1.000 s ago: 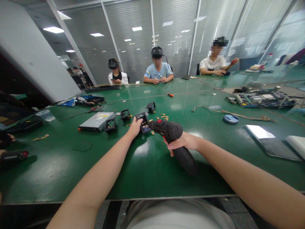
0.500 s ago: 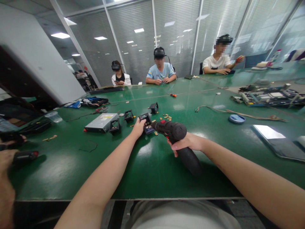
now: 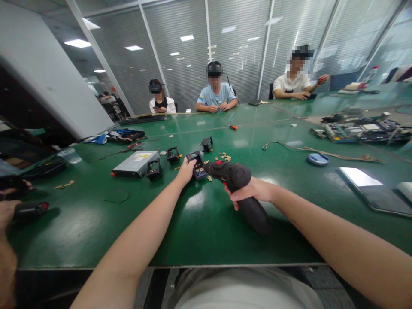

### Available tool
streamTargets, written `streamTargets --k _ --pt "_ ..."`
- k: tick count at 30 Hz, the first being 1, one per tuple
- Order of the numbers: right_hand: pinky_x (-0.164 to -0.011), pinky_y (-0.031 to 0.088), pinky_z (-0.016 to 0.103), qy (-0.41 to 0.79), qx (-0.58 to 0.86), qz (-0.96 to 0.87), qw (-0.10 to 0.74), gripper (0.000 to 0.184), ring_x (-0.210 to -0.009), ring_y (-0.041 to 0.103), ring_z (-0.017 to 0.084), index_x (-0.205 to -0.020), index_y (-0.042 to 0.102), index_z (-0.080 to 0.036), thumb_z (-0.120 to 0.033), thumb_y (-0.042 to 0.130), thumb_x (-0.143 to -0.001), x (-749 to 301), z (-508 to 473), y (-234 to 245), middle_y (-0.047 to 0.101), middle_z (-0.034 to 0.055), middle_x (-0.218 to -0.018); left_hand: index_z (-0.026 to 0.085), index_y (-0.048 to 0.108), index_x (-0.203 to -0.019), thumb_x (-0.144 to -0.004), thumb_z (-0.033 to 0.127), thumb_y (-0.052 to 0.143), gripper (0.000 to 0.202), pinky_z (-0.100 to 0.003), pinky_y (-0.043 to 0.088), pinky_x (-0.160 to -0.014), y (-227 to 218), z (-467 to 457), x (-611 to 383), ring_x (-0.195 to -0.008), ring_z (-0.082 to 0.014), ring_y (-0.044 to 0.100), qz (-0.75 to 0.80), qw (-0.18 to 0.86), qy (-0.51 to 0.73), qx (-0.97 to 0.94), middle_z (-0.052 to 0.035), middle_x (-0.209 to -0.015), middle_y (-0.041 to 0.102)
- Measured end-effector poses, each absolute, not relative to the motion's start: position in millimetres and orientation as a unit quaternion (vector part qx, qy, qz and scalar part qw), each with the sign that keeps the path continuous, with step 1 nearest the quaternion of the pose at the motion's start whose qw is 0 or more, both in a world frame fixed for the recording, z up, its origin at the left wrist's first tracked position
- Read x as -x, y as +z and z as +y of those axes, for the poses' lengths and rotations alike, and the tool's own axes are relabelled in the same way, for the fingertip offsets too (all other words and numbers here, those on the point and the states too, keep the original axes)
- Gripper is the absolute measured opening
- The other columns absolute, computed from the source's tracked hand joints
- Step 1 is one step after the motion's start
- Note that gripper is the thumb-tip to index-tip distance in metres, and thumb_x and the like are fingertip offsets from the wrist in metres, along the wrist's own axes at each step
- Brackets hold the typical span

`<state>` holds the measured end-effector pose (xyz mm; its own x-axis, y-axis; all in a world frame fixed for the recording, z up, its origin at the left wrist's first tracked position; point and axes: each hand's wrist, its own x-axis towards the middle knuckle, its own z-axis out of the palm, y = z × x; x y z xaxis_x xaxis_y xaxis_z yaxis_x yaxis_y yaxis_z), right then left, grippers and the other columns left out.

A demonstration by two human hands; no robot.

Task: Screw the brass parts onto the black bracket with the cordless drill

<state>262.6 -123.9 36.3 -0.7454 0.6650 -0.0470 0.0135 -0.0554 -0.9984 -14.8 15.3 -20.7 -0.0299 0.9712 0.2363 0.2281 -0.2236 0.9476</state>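
My left hand (image 3: pixel 186 170) grips a small black plastic housing (image 3: pixel 200 172) by its left side, thumb over the edge. Small metal parts show inside the housing. In my right hand (image 3: pixel 246 192) is a black cordless drill (image 3: pixel 234 175) with red accents, its fingers wrapped round the handle near the trigger. The drill's nose points left at the housing; whether its tip touches is too small to tell. Small brass-coloured pieces (image 3: pixel 224 156) lie scattered just beyond the housing. Similar black plastic parts (image 3: pixel 206 144) stand on the green table behind and to the left.
A silver disc drive (image 3: pixel 135 164) lies on the left, with a clear cup (image 3: pixel 69 156) beyond it. A co-worker's hand (image 3: pixel 7 213) holds a dark tool at far left. To the right are a blue round lid (image 3: pixel 318 159), a tablet-like slab (image 3: pixel 370 189) and circuit boards (image 3: pixel 370 128). Several people sit opposite.
The view has shifted slightly, so everything sits a little further left and up. Both hands keep their grips on the housing and the drill.
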Motion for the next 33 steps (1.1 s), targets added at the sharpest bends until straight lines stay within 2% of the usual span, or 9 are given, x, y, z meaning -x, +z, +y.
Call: streamTargets --k 16,33 --pt "-0.057 0.054 0.029 0.687 0.26 -0.634 0.242 0.036 -0.06 0.068 0.018 -0.086 0.058 -0.016 -0.033 0.083 -0.067 -262.0 -123.2 36.7 0.062 -0.0012 -0.071 0.021 0.058 -0.103 -0.077 0.042 0.062 0.033 -0.041 0.051 -0.094 -20.6 16.5 13.2 -0.093 -0.0227 0.063 0.504 0.38 0.52 -0.576 -0.0035 -0.096 0.065" --pt "-0.06 0.054 0.03 0.696 0.264 -0.623 0.241 0.039 -0.061 0.068 0.018 -0.083 0.059 -0.015 -0.035 0.085 -0.063 -260.6 -124.3 38.0 0.063 -0.0012 -0.07 0.021 0.06 -0.105 -0.077 0.042 0.062 0.035 -0.043 0.048 -0.098 -23.5 20.1 15.2 -0.1 -0.0256 0.063 0.51 0.358 0.522 -0.582 -0.0048 -0.099 0.067"
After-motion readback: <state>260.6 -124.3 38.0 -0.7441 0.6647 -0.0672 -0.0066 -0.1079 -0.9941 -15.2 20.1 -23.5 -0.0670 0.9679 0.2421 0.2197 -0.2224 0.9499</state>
